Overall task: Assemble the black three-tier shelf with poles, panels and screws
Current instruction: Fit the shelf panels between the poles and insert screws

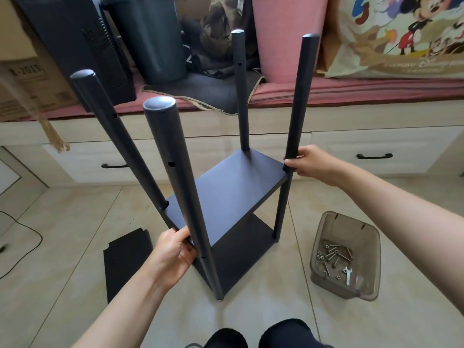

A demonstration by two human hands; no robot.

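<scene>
— Floor first: what is it?

— Pale beige tiles. Nearest the camera, two dark knees, then a loose black panel lying flat on the tiles to the left, and to the right a smoky plastic bin holding screws and a small wrench.

— And the shelf?

— The shelf stands on the tiles between the two arms, with two panels fitted and four poles rising above them. The left hand has its grip clamped on the near left corner, fingers curled at the near pole where it meets the upper panel. The right hand has its grip closed round the right pole at the panel's far right corner.

— Behind that?

— White drawers with black handles under a pink-cushioned bench, carrying a dark bucket, a pink cushion and a cartoon-print bag.

— Any writing?

— The bag seems to read "Disney", though it is blurred. A cardboard box at far left shows "2019".
</scene>
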